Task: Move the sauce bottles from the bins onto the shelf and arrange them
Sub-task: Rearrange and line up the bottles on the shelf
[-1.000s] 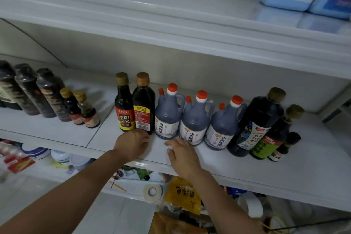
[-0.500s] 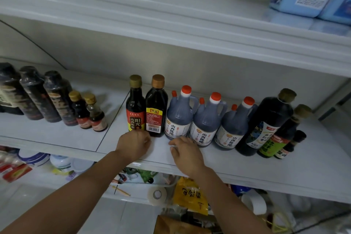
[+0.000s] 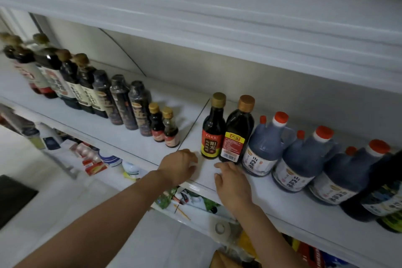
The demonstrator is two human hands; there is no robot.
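Left hand (image 3: 178, 167) (fingers blurred, grip unclear) and relaxed, empty right hand (image 3: 232, 183) rest on shelf (image 3: 282, 206).

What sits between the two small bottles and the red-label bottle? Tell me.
Nothing but bare shelf with a seam line, seen in the head view.

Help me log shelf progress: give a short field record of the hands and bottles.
left hand: fingers curled, resting on shelf, holding nothing visible
right hand: fingers relaxed, flat on shelf before yellow-label bottle
row by hands: red-label bottle, yellow-label bottle, then red-capped jugs
left group: dark bottles ending in two small bottles, apart from red-label bottle
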